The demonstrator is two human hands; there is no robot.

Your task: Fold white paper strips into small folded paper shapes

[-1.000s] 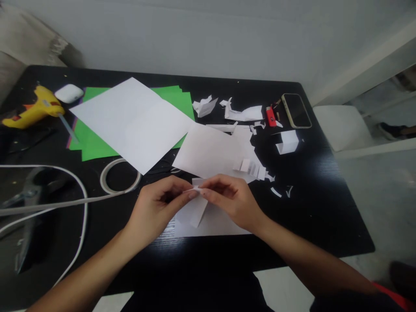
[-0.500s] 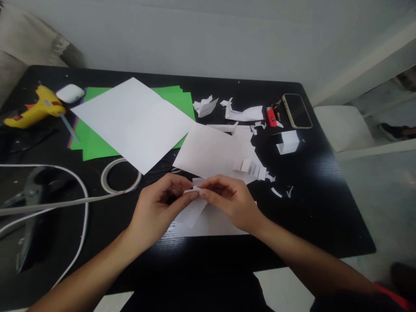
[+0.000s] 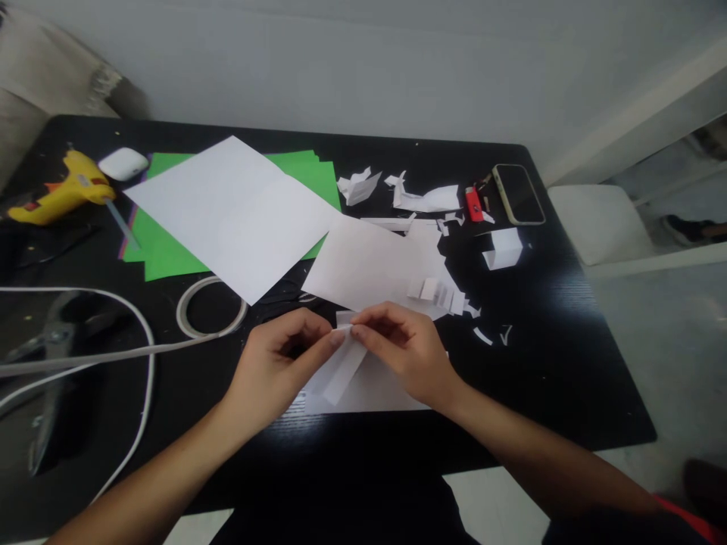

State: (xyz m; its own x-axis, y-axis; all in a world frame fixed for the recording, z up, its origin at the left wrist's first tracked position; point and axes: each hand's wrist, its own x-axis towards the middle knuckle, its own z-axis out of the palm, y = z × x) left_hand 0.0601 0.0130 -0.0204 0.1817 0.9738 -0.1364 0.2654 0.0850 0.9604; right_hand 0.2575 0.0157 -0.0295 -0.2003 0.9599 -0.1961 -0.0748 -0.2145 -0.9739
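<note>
My left hand (image 3: 278, 367) and my right hand (image 3: 406, 348) meet over the near middle of the black table (image 3: 568, 363). Both pinch the top end of a small folded white paper strip (image 3: 341, 371), which hangs down and to the left between them. Under the hands lies a white paper sheet (image 3: 375, 390). Just beyond my fingers is another white sheet (image 3: 369, 265) with small cut paper pieces (image 3: 437, 291) on its right side.
A large white sheet (image 3: 232, 212) lies over green paper (image 3: 164, 250). A yellow glue gun (image 3: 54, 193) and white case (image 3: 122, 163) sit far left, a white cable (image 3: 148, 348) near left. Paper scraps (image 3: 420, 197), a red lighter (image 3: 472, 203), a phone (image 3: 518, 194) and a folded paper box (image 3: 503, 248) lie right.
The paper strip has straightened and its lower end has swung slightly left. Both hands stay in nearly the same place, fingertips shifting a little.
</note>
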